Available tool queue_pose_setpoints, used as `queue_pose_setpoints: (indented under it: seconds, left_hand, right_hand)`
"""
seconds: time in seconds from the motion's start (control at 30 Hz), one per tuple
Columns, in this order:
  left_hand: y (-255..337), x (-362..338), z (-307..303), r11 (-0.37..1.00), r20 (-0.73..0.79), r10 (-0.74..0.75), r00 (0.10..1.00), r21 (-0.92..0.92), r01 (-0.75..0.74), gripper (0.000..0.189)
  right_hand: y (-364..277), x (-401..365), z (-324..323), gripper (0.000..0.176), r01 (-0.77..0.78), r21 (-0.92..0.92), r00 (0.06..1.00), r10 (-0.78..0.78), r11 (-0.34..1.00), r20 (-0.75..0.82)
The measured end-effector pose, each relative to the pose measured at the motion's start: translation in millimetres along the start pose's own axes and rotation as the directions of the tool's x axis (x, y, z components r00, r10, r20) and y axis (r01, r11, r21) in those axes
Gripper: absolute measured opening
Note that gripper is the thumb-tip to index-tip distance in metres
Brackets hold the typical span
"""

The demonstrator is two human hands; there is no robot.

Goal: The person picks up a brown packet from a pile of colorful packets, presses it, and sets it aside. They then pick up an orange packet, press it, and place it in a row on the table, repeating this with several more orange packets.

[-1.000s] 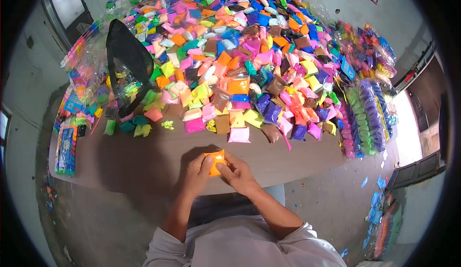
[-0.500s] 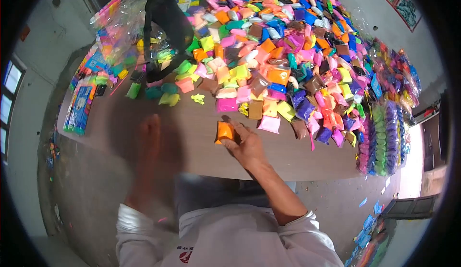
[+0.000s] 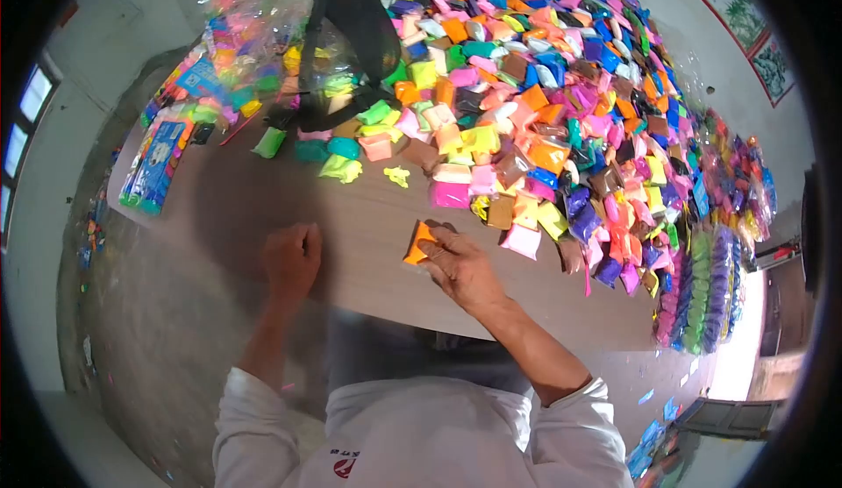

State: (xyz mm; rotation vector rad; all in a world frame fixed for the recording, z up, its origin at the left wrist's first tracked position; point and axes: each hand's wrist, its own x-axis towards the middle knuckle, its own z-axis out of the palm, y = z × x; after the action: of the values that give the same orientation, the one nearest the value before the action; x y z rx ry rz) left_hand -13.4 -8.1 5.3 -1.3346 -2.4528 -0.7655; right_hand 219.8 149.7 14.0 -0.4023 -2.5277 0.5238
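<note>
My right hand [image 3: 467, 269] grips a small orange packet [image 3: 419, 243] between thumb and fingers, tilted on or just over the brown table [image 3: 368, 225]. My left hand [image 3: 293, 256] is curled near the table's front edge, left of the packet; whether it holds anything is hidden. Beyond the hands spreads a large pile of small coloured packets [image 3: 526, 93]. A magenta packet [image 3: 450, 194] and a small yellow piece [image 3: 396, 176] lie at its near edge.
A black bag [image 3: 351, 41] lies on the pile's left part. At the left table end is a pack of coloured sticks [image 3: 156, 165]. Long rows of wrapped packets [image 3: 695, 291] hang at the right edge. Blue scraps [image 3: 647, 440] lie on the floor at lower right.
The orange packet has turned from flat to tilted in my right hand. My left hand, blurred before, now shows curled and slightly further right. The whole view has shifted a little.
</note>
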Motion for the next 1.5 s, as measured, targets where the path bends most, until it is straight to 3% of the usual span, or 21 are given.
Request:
queue_pose_setpoints:
  seconds: [0.03, 0.13, 0.27, 0.33, 0.43, 0.6, 0.67, 0.77, 0.87, 0.97, 1.03, 1.07, 1.13, 1.23, 1.27, 1.3, 1.37, 1.4, 1.43, 1.5]
  left_hand:
    - [-1, 0, 1, 1.0, -0.003, 0.004, 1.0, -0.008, -0.004, 0.027]
    - [-4, -1, 5, 1.0, -0.018, 0.008, 1.0, -0.026, -0.008, 0.026]
    - [-1, -2, 4, 1.0, -0.069, 0.011, 0.998, 0.01, -0.011, 0.024]
    - [-2, -3, 4, 1.0, -0.05, -0.017, 0.999, -0.004, 0.017, 0.024]
    - [1, -1, 0, 0.997, -0.006, -0.064, 0.998, -0.033, 0.063, 0.025]
    - [-4, -4, 6, 0.99, -0.028, -0.109, 0.994, -0.09, 0.106, 0.027]
    - [-5, -4, 13, 0.995, -0.125, -0.044, 0.991, -0.089, 0.033, 0.026]
    - [-6, -3, 11, 0.998, -0.113, -0.026, 0.993, -0.059, 0.02, 0.026]
    - [-7, -3, 9, 0.998, -0.053, -0.044, 0.998, -0.036, 0.042, 0.026]
    - [-3, -1, 3, 0.998, -0.053, -0.033, 0.998, -0.062, 0.03, 0.026]
    - [0, 1, 1, 0.999, -0.06, -0.038, 0.997, -0.038, 0.036, 0.027]
    - [0, 1, -1, 0.999, -0.063, -0.04, 0.997, -0.018, 0.039, 0.027]
    - [0, 1, -2, 0.999, -0.06, -0.048, 0.997, -0.029, 0.046, 0.028]
    - [-2, 0, -1, 0.996, -0.067, -0.085, 0.994, -0.047, 0.082, 0.029]
    - [-2, -2, -1, 0.993, -0.072, -0.111, 0.991, -0.053, 0.107, 0.029]
    - [-2, -3, 1, 0.992, -0.07, -0.116, 0.991, -0.058, 0.112, 0.029]
    - [-2, -3, 3, 0.935, -0.04, -0.28, 0.959, -0.237, 0.263, 0.029]
    - [-4, -3, 5, 0.936, -0.036, -0.273, 0.961, -0.243, 0.256, 0.029]
    - [-7, -4, 8, 0.936, -0.045, -0.287, 0.957, -0.224, 0.271, 0.03]
    - [-9, -6, 9, 0.936, -0.044, -0.295, 0.955, -0.212, 0.279, 0.03]
  right_hand:
    - [-2, 5, 5, 0.034, -0.006, 0.002, 0.998, 0.006, 1.0, 0.055]
    - [-10, 28, 34, 0.03, 0.128, 0.007, 0.992, -0.128, 0.992, 0.014]
    - [-34, 71, 60, 0.026, 0.169, -0.009, 0.986, -0.168, 0.986, 0.004]
    - [-36, 88, 78, 0.023, 0.223, 0.032, 0.971, -0.219, 0.974, -0.094]
    - [-33, 107, 92, 0.022, 0.226, 0.084, 0.969, -0.216, 0.97, -0.117]
    - [-20, 105, 84, 0.02, 0.27, 0.03, 0.962, -0.268, 0.962, -0.056]
    - [-18, 106, 74, 0.02, 0.309, 0.016, 0.95, -0.308, 0.951, -0.056]
    - [-8, 120, 61, 0.015, 0.309, 0.142, 0.951, -0.301, 0.94, -0.076]
    - [28, 160, 27, 0.014, -0.022, -0.033, 0.955, 0.011, 0.999, -0.295]
    - [86, 202, 0, 0.02, -0.241, -0.088, 0.83, 0.159, 0.966, -0.535]
    - [106, 223, -20, 0.024, -0.397, -0.226, 0.885, 0.306, 0.89, -0.351]
    - [115, 230, -21, 0.024, -0.391, -0.22, 0.887, 0.302, 0.894, -0.349]
    - [135, 241, -14, 0.027, -0.522, -0.309, 0.853, 0.479, 0.795, -0.209]
    - [154, 247, -12, 0.028, -0.453, -0.331, 0.891, 0.425, 0.827, -0.157]
    - [161, 246, -14, 0.026, -0.326, -0.261, 0.943, 0.295, 0.909, -0.153]
    - [168, 242, -16, 0.026, -0.325, -0.265, 0.944, 0.295, 0.908, -0.148]
    - [173, 232, -28, 0.024, -0.406, 0.012, 0.906, 0.404, 0.914, -0.127]
    - [188, 223, -23, 0.021, -0.326, 0.308, 0.911, 0.384, 0.894, -0.15]
    - [179, 213, -32, 0.021, -0.335, 0.304, 0.906, 0.393, 0.892, -0.156]
    - [136, 190, -61, 0.02, -0.353, 0.716, 0.845, 0.534, 0.603, -0.033]
